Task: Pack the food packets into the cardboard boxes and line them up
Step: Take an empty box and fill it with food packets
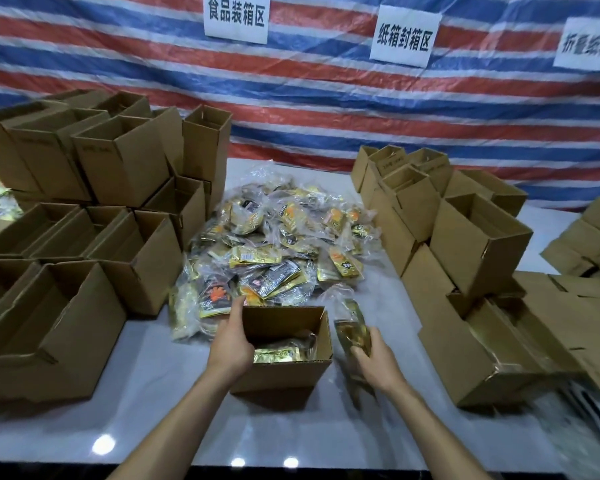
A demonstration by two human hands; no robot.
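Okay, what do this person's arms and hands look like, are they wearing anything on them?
The left hand and right hand wear no gloves, watch, ring or band that shows. The left forearm and right forearm are bare to the frame edge, no sleeves.

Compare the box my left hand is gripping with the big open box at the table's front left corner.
The middle box has gold packets lying in it; the corner box shows none inside. The left hand grips the middle box's side wall; no hand touches the corner box. The corner box looks larger, though the wide lens may exaggerate that. Both are brown cardboard, upright, tops open.
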